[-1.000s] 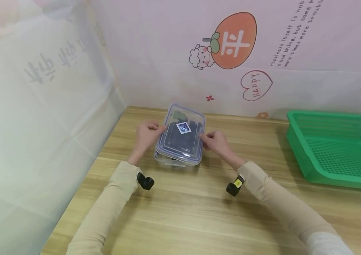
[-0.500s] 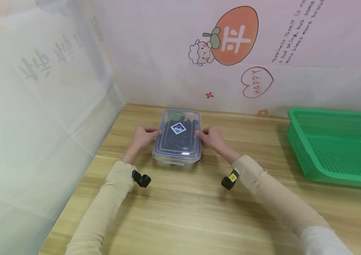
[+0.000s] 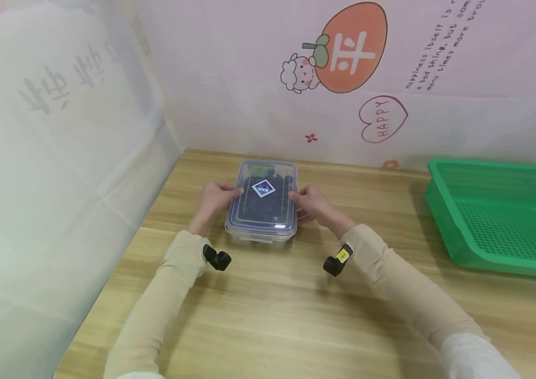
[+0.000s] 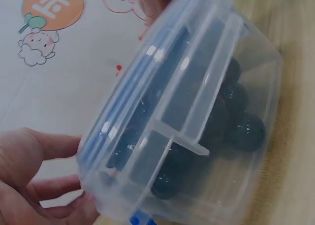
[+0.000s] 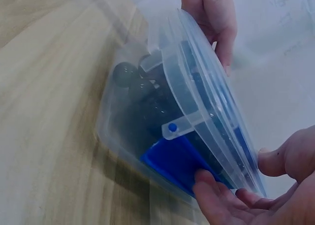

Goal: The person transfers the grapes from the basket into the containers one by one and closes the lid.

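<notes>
A clear plastic food container [image 3: 260,237] stands on the table, its blue-edged lid [image 3: 279,210] lying over the rim. Dark round pieces [image 4: 246,131] fill much of it. My left hand [image 3: 213,199] grips the container's left side, thumb on the lid's edge and fingers lower down. On the opposite side, my right hand [image 3: 314,204] has its thumb at the lid's edge. Its fingertips are at a blue panel [image 5: 172,158] on the wall, seen in the right wrist view. A side latch flap [image 4: 202,87] sticks out, unfastened, in the left wrist view.
To the right is a green mesh-bottomed basket [image 3: 500,226] on the wooden table [image 3: 268,310]. A printed cloth [image 3: 230,95] rises behind the container, and a white cloth [image 3: 59,200] hangs along the left edge.
The lid was askew and tilted up at the front; it has come down level and lined up with the container. Both hands have moved with it and remain at its sides.
</notes>
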A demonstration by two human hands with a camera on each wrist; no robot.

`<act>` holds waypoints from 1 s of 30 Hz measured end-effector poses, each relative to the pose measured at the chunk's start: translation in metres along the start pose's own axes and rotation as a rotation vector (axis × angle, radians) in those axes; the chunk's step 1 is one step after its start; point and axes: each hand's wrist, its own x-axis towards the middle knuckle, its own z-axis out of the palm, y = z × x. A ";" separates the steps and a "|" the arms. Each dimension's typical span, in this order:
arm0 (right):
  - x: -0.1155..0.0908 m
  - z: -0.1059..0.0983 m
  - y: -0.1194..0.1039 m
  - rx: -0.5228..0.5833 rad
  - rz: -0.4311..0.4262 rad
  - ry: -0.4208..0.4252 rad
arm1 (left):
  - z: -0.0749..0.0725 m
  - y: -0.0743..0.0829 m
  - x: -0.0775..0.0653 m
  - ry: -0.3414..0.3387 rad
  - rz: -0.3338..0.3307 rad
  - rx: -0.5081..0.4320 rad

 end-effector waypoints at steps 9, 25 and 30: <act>0.006 -0.006 -0.001 0.069 0.000 -0.051 | 0.002 0.010 0.010 -0.074 -0.060 0.059; 0.009 0.004 0.000 0.070 -0.013 0.004 | 0.005 0.002 0.011 -0.063 -0.099 -0.067; 0.013 0.003 0.002 0.100 0.018 -0.026 | 0.002 -0.001 0.014 -0.090 -0.151 -0.139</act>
